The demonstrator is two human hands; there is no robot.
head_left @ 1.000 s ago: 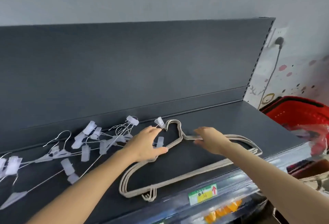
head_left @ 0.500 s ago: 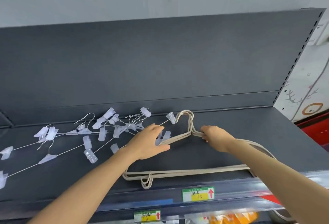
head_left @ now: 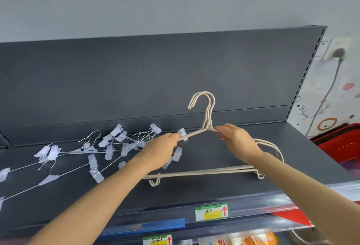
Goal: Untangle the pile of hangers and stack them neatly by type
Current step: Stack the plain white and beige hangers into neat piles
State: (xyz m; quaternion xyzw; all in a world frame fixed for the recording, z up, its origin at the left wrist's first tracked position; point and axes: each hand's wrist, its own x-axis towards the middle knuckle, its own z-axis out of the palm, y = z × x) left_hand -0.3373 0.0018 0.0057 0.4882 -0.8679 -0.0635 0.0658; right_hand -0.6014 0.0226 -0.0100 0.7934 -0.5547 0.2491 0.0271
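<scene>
A bundle of beige coated hangers (head_left: 206,171) stands upright on the dark grey shelf (head_left: 243,190), hooks pointing up against the back panel. My left hand (head_left: 157,152) grips the bundle's left shoulder arm. My right hand (head_left: 236,141) grips the right shoulder arm just below the neck. To the left lies a tangled pile of thin wire hangers with clear plastic clips (head_left: 109,147), spread across the shelf; some of its clips sit behind my left hand.
The shelf's dark back panel (head_left: 136,81) rises behind the hangers. Price tags (head_left: 211,211) line the shelf's front rail, with packaged goods below. A red basket (head_left: 339,143) stands to the right, by a wall socket with a grey cable (head_left: 339,53).
The beige hangers were lying flat on the shelf; both hands have lifted them upright, with the hooks now pointing up. The clip hangers have stayed in place.
</scene>
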